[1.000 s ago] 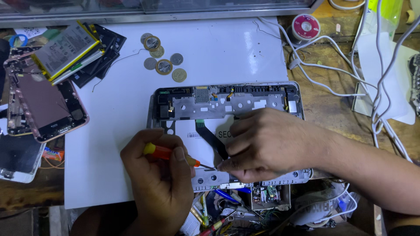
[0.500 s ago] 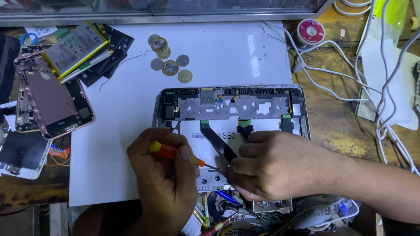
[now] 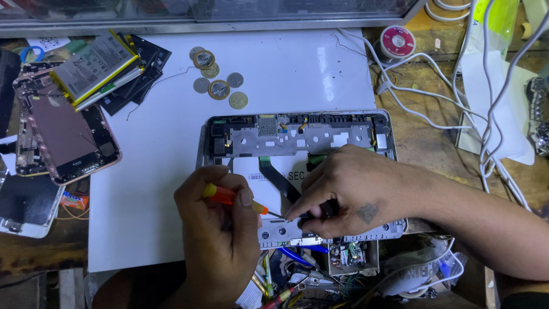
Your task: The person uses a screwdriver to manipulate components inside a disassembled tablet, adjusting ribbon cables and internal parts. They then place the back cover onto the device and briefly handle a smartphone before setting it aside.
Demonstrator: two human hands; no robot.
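Your right hand point(image 3: 349, 191) has slid down the opened tablet point(image 3: 297, 134) on the white mat point(image 3: 143, 171), pinching its black ribbon cable point(image 3: 280, 180), while your left hand point(image 3: 220, 229) grips the orange screwdriver point(image 3: 229, 197) at a lower-edge screw; the back is off, disassembly unfinished.

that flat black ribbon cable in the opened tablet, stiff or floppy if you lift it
Probably floppy: the black ribbon cable is a thin flat strip lying across the opened tablet. Likely very light and easily creased or torn. The right hand presses on its lower end, so it may be anchored there.
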